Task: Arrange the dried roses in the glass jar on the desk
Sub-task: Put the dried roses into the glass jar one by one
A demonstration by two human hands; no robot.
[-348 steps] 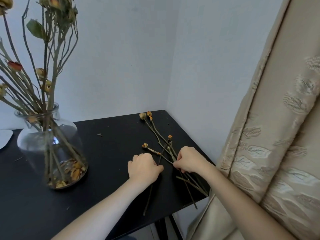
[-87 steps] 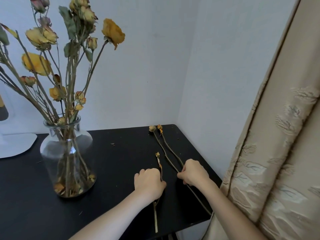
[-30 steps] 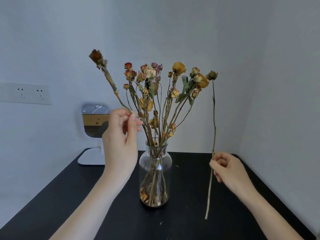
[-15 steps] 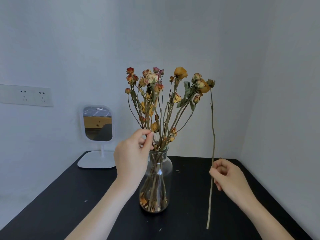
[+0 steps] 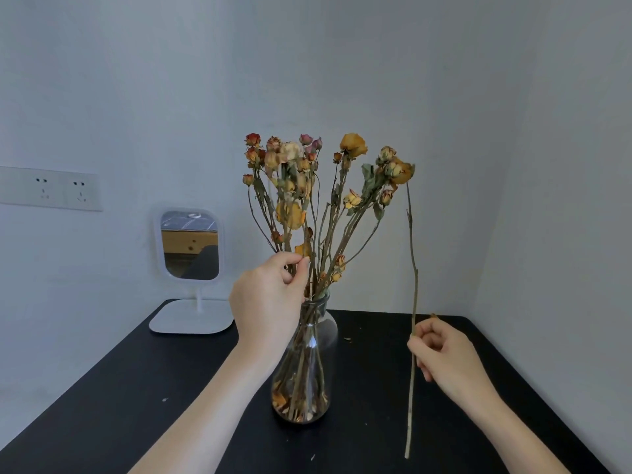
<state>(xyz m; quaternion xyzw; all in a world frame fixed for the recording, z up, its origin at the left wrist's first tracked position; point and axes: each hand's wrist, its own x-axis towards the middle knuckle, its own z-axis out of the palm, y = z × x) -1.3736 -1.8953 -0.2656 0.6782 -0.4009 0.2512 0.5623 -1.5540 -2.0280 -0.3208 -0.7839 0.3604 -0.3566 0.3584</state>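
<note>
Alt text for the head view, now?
A person's left hand pinches one of the dried roses standing in a glass jar on a black desk; the right hand holds one long rose stem upright beside it.

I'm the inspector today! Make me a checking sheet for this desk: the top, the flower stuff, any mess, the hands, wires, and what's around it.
Surface: black desk, set in a corner.
Job's things: glass jar stands mid-desk, holding dried roses; one loose rose is upright to its right, outside the jar.
Clutter: small crumbs dotted on the desk.
Hands: left hand pinches a stem just above the jar's mouth; right hand grips the loose rose's stem.
Cables: nothing seen.
Surroundings: white mirror on a stand, back left; wall sockets; pale walls.
</note>
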